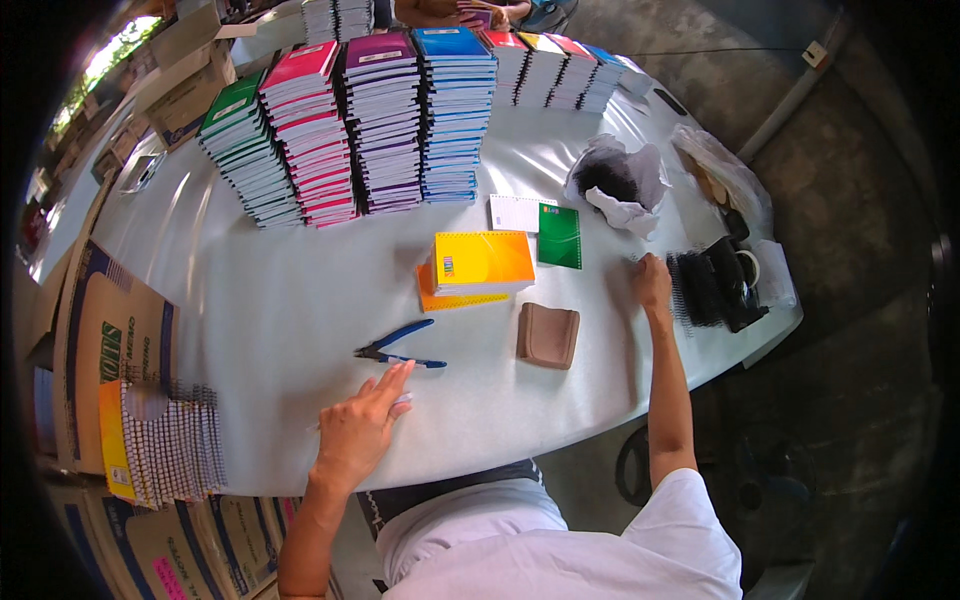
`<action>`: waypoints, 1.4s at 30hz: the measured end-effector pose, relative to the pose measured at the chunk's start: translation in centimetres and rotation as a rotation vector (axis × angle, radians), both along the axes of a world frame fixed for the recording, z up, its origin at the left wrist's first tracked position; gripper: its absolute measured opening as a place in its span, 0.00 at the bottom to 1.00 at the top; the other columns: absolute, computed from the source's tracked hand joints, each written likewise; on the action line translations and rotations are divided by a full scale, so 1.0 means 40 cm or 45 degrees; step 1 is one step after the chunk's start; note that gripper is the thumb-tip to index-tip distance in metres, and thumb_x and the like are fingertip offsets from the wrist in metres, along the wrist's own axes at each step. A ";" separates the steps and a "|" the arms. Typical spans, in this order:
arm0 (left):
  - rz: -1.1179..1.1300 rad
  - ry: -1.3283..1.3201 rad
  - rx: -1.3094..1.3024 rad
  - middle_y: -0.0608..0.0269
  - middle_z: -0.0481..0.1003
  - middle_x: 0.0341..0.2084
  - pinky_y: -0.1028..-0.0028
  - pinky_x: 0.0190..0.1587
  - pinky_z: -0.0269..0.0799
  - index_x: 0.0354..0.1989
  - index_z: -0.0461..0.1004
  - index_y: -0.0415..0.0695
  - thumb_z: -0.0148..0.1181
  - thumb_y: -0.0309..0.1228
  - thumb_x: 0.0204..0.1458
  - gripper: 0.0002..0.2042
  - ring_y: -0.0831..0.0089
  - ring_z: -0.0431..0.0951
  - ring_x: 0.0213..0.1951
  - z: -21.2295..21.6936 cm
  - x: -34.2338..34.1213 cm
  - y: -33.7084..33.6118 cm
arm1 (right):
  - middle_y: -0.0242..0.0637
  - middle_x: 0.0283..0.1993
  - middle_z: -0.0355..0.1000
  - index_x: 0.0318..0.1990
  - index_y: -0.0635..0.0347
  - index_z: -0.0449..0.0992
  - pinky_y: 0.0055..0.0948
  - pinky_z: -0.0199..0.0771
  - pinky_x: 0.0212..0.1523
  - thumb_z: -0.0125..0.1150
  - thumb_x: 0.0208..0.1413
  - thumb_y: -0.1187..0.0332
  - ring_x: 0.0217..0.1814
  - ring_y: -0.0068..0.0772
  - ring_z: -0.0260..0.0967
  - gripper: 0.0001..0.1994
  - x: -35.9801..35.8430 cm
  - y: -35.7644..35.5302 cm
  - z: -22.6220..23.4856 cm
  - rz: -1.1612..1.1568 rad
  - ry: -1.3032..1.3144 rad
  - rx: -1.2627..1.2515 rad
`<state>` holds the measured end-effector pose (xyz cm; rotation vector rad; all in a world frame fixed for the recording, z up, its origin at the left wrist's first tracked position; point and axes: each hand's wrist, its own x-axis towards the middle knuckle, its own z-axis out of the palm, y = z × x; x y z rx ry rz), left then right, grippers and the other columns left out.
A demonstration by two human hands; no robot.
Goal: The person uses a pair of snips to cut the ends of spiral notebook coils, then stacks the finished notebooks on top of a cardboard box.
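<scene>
My left hand [360, 425] is over the table's near edge, fingers pointing forward and pressed together around something thin and pale that I cannot make out. Just beyond its fingertips lie blue-handled pliers [400, 345], jaws to the left. My right hand [653, 282] is closed at the right, with a small dark bit of spiral binding wire at its fingertips. Beside it lies a pile of black spiral wires [693, 290]. Between my hands are a stack of yellow-orange notebooks [485, 260], a brown block with a hollowed face [548, 336], and a green notebook cover [559, 238].
Tall notebook stacks [382, 125] line the far side. A crumpled paper-lined container [618, 185] and a plastic bag [735, 170] stand at the right. A cardboard box [115, 350] and spiral-bound notebooks [175, 445] are at the left. Another person's hands [485, 15] show at the far edge.
</scene>
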<state>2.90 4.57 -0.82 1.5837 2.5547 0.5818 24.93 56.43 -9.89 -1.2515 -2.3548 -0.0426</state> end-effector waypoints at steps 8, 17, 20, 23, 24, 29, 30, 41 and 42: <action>0.089 -0.026 -0.108 0.62 0.77 0.51 0.63 0.33 0.78 0.65 0.64 0.52 0.59 0.43 0.56 0.28 0.61 0.83 0.37 0.010 -0.016 0.009 | 0.46 0.40 0.72 0.42 0.62 0.77 0.44 0.74 0.40 0.54 0.55 0.82 0.39 0.51 0.73 0.10 -0.167 -0.246 0.172 0.506 0.299 -0.025; 0.041 0.125 0.043 0.65 0.74 0.56 0.52 0.59 0.68 0.64 0.65 0.55 0.58 0.42 0.56 0.26 0.54 0.75 0.55 -0.018 -0.027 0.002 | 0.36 0.37 0.74 0.41 0.64 0.79 0.28 0.75 0.39 0.64 0.49 0.85 0.36 0.30 0.73 0.12 -0.308 -0.800 0.234 1.384 0.403 -1.125; 0.028 0.093 0.045 0.66 0.74 0.56 0.52 0.60 0.67 0.64 0.65 0.55 0.59 0.41 0.55 0.27 0.54 0.74 0.56 -0.020 -0.032 0.006 | 0.37 0.36 0.73 0.42 0.63 0.79 0.29 0.74 0.38 0.63 0.49 0.85 0.35 0.32 0.72 0.13 -0.327 -0.808 0.208 1.451 0.436 -1.255; -0.016 0.100 0.056 0.66 0.75 0.55 0.55 0.57 0.70 0.64 0.66 0.55 0.60 0.40 0.54 0.27 0.54 0.75 0.55 -0.017 -0.035 0.027 | 0.37 0.38 0.73 0.42 0.60 0.80 0.33 0.72 0.43 0.63 0.49 0.85 0.40 0.36 0.71 0.13 -0.323 -0.781 0.198 1.514 0.344 -1.228; 0.007 0.099 0.073 0.66 0.75 0.55 0.57 0.55 0.72 0.64 0.66 0.55 0.60 0.40 0.54 0.27 0.54 0.76 0.54 -0.015 -0.034 0.030 | 0.37 0.40 0.72 0.42 0.59 0.80 0.35 0.71 0.45 0.63 0.48 0.84 0.43 0.38 0.70 0.14 -0.307 -0.770 0.206 1.504 0.291 -0.904; 0.033 0.112 0.084 0.65 0.77 0.51 0.63 0.48 0.77 0.62 0.68 0.55 0.61 0.40 0.54 0.25 0.55 0.78 0.51 -0.023 -0.031 0.006 | 0.40 0.54 0.67 0.55 0.54 0.74 0.44 0.61 0.58 0.68 0.45 0.72 0.58 0.45 0.62 0.25 -0.043 -0.702 0.169 0.678 0.096 0.003; 0.011 0.107 0.104 0.65 0.78 0.50 0.62 0.47 0.77 0.62 0.68 0.55 0.61 0.40 0.54 0.25 0.55 0.78 0.51 -0.019 -0.031 0.013 | 0.41 0.57 0.64 0.59 0.54 0.71 0.48 0.59 0.59 0.66 0.47 0.75 0.60 0.46 0.60 0.28 0.025 -0.683 0.127 0.505 0.072 0.064; -0.014 0.068 0.119 0.59 0.80 0.45 0.61 0.45 0.77 0.62 0.68 0.56 0.59 0.42 0.55 0.25 0.55 0.78 0.52 -0.019 -0.036 0.022 | 0.47 0.42 0.70 0.40 0.66 0.74 0.42 0.68 0.47 0.56 0.50 0.84 0.46 0.50 0.67 0.10 -0.009 -0.330 0.033 0.480 0.254 0.090; -0.011 0.086 0.109 0.63 0.79 0.47 0.62 0.45 0.77 0.62 0.68 0.55 0.59 0.43 0.55 0.25 0.55 0.78 0.51 -0.017 -0.035 0.021 | 0.47 0.42 0.70 0.40 0.66 0.74 0.42 0.68 0.46 0.57 0.50 0.82 0.47 0.50 0.67 0.09 -0.027 -0.304 0.030 0.484 0.237 0.115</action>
